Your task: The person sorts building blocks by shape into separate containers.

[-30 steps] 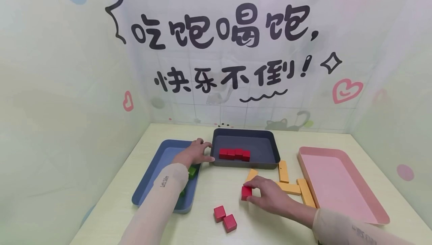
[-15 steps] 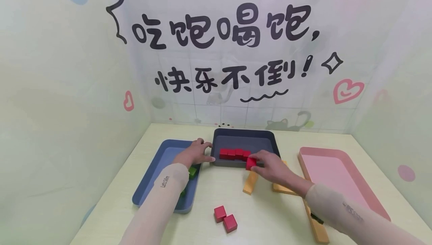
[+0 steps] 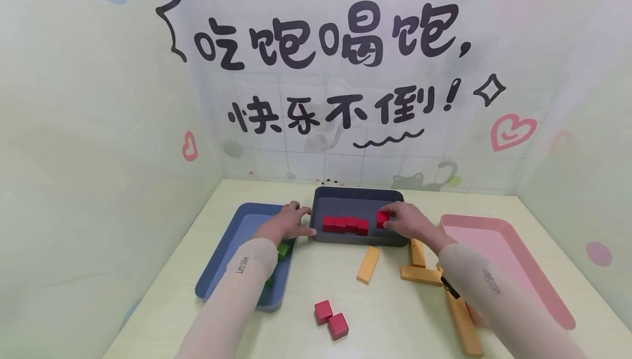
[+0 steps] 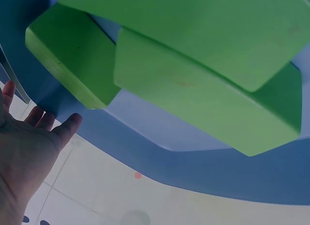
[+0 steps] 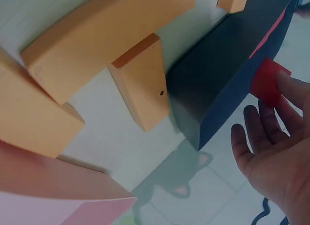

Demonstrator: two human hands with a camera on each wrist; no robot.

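My right hand (image 3: 410,220) pinches a red cube (image 3: 382,219) over the right part of the dark blue-grey tray (image 3: 362,205). In the right wrist view, thumb and fingertips grip this cube (image 5: 266,84) beyond the tray's wall. Several red cubes (image 3: 345,225) stand in a row along the front left inside the tray. Loosely bent, the fingers of my left hand (image 3: 286,223) reach to the tray's left edge and hold nothing; whether they touch it I cannot tell. Two more red cubes (image 3: 338,326) lie together on the table in front.
A blue tray (image 3: 229,246) with green blocks (image 3: 282,251) lies under my left forearm, which partly hides them. Several yellow-orange blocks (image 3: 368,264) are scattered before the dark tray and beside the pink tray (image 3: 494,233) at right. A printed wall stands behind.
My right hand has carried the red cube from the table, up past the dark tray's front edge, to the tray's right part. The left hand stays where it was.
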